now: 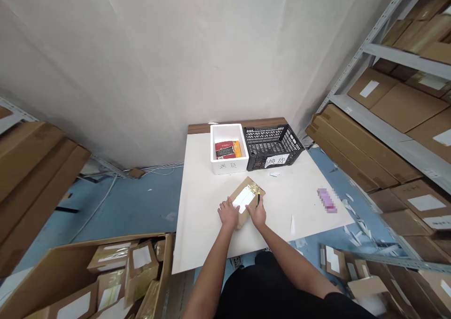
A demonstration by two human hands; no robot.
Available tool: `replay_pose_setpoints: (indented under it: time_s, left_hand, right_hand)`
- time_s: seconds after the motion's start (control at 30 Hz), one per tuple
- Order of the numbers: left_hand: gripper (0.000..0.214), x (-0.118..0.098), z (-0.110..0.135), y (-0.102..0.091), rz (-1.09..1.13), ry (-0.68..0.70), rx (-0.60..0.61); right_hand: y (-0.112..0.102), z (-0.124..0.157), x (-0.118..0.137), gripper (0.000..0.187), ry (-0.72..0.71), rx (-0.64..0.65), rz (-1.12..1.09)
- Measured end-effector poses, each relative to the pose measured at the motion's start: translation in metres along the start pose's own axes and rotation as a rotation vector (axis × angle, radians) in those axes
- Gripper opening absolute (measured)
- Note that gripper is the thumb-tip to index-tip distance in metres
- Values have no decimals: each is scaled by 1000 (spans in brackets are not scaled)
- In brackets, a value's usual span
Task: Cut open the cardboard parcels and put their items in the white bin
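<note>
A small brown cardboard parcel (251, 184) with a white label and shiny clear tape lies at an angle on the white tabletop. My left hand (228, 213) grips its left edge, the fingers over the side and the thumb near the label. At the right edge, my right hand (258, 214) is closed around a yellow and black utility knife (258, 198), with the thumb reaching toward the label. The knife points away from me along the parcel's right side. Whether its blade is out is too small to tell.
Behind the parcel stand a white foam box (229, 167) holding red and orange packets and a black plastic crate (251, 163). Paper scraps (292, 225) lie on the white table (197, 215). A large carton (168, 262) of parcels is at left; loaded shelves (387, 121) stand right.
</note>
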State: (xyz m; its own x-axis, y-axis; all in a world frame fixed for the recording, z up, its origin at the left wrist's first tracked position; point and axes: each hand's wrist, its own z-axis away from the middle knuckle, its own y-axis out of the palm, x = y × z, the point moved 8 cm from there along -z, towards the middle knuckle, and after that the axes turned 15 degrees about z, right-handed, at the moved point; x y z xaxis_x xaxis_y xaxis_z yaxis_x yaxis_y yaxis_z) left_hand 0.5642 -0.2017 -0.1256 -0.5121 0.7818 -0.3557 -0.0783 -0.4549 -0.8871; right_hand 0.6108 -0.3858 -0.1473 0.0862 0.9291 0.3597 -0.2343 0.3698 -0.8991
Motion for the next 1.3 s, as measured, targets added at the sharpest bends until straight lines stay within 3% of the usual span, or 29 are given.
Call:
replay_pose_setpoints:
  time_s: [0.13, 0.2, 0.27, 0.37, 0.43, 0.53, 0.6, 0.67, 0.77, 0.87, 0.97, 1.07, 1.3]
  left_hand:
    - [66, 10, 21, 5, 53, -67, 152]
    - [59, 12, 27, 4, 63, -34, 237]
    - [52, 12, 25, -5, 62, 35, 227]
    - [49, 6, 10, -20, 53, 231, 171]
    - [71, 5, -1, -16, 8, 333, 236]
    - [103, 14, -14, 3, -75, 334, 355]
    - [103, 15, -17, 13, -88, 311, 336]
    - [93, 9, -13, 18, -83, 285, 265]
    - [74, -8, 1, 19, -67, 243, 170]
    - [61, -25, 14, 16, -28, 277, 108]
    - [73, -27, 16, 21, 14, 342, 148]
    - [87, -19, 11, 33, 36, 376, 227]
    - [87, -14, 1, 41, 62, 374, 232]
  right_hand:
    - [-16, -55, 36, 104, -49, 102, 60]
    - [-28, -75, 47, 108, -76, 166, 131]
    - [-43, -81, 49, 104, -94, 136, 155]
    - [-49, -64, 25, 92, -70, 50, 124]
    - [-34, -43, -1, 93, -37, 70, 105]
    - [-2, -21, -28, 98, -37, 151, 44]
    - [8, -21, -35, 98, -16, 174, -5]
    - [3, -34, -33, 98, 18, 165, -25]
    - [-23, -57, -22, 98, 47, 120, -3]
    - [-47, -67, -21, 81, 75, 100, -85]
    - [-51, -57, -33, 70, 80, 164, -207]
    - [-52, -37, -46, 60, -3, 196, -297]
    - [-40, -17, -61, 48, -49, 335, -320]
